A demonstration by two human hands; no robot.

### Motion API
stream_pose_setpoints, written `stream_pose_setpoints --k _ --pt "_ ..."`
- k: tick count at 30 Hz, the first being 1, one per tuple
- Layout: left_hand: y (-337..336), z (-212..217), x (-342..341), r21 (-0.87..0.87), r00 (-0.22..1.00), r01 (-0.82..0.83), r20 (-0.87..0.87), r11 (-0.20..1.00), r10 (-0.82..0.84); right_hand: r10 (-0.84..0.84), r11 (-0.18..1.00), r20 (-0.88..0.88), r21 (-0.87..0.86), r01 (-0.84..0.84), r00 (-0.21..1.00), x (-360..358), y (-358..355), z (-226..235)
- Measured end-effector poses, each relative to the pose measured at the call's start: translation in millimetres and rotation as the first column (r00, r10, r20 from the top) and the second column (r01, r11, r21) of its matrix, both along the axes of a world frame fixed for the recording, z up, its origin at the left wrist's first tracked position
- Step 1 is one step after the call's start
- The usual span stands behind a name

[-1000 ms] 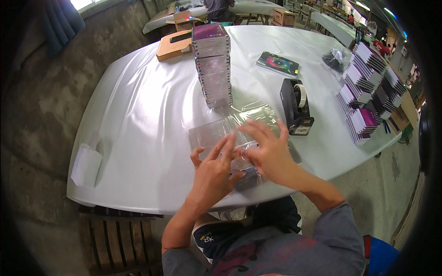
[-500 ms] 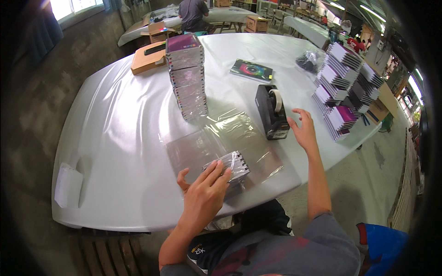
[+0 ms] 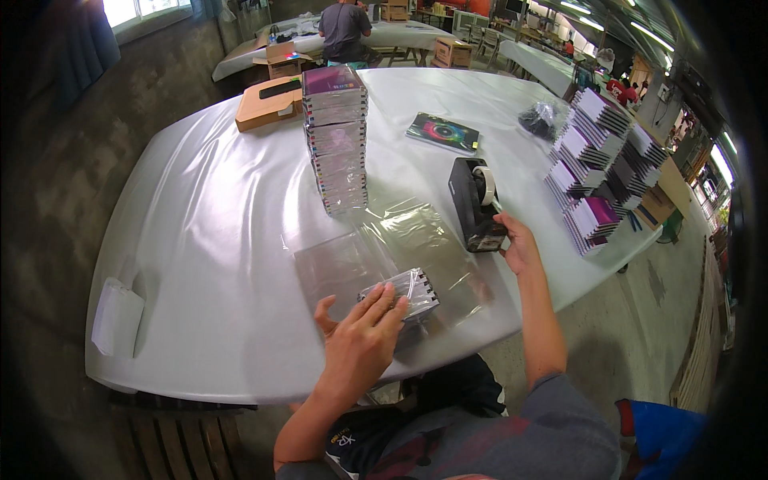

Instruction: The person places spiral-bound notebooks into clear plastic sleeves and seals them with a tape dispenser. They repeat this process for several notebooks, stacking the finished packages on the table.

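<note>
My left hand (image 3: 362, 336) lies with its fingers stretched over a small stack of spiral-bound notebooks (image 3: 418, 290) in clear film, pressing it from above. Its thumb stands apart from the fingers. Under the notebooks spreads a sheet of clear plastic film (image 3: 432, 240). Beyond it and to the right stands a black tape dispenser (image 3: 472, 204) with a roll of tape (image 3: 485, 186). My right hand (image 3: 520, 244) is at the dispenser's near end, index finger on top and thumb lower at its side. Whether a strip of tape is between those fingers does not show.
A tall stack of film-wrapped notebooks (image 3: 336, 136) stands behind the film. Unwrapped notebooks (image 3: 596, 160) are piled at the right edge. A dark-covered notebook (image 3: 442, 133), a cardboard box (image 3: 268, 104) and folded white paper (image 3: 118, 318) lie on the table. A person (image 3: 344, 32) sits farther back.
My right hand has come from beside the tape dispenser onto its near end, and its spread fingers have closed in. The left hand stays on the notebooks. The whole view has shifted slightly.
</note>
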State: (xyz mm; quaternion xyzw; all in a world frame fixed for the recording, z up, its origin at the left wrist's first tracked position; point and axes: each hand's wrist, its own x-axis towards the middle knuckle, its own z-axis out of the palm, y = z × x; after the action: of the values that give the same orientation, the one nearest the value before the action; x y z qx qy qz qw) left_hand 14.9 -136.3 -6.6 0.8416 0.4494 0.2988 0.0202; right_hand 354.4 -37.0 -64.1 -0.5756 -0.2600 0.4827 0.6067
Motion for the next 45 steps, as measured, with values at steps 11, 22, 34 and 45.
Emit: stream_pose_setpoints --k 11,22,34,45 --pt "-0.3 0.0 0.6 -0.005 1.000 0.001 -0.008 1.000 -0.001 0.023 0.990 0.000 0.137 -0.023 1.000 -3.6 -36.0 -22.0" --pt "0.3 -4.0 0.2 0.033 0.998 0.054 0.023 0.998 -0.055 -0.014 1.000 0.901 0.006 0.021 0.434 -32.3 -70.4 17.0" --pt "2.6 -15.4 0.5 0.021 0.951 0.113 0.288 0.993 -0.114 0.564 0.825 -0.169 0.085 -0.558 0.808 -176.6 -111.5 51.5" --pt "3.6 -8.1 -0.8 0.049 0.975 0.148 0.161 0.988 -0.154 0.423 0.906 -0.198 0.120 -0.406 0.884 -189.8 -117.5 33.6"
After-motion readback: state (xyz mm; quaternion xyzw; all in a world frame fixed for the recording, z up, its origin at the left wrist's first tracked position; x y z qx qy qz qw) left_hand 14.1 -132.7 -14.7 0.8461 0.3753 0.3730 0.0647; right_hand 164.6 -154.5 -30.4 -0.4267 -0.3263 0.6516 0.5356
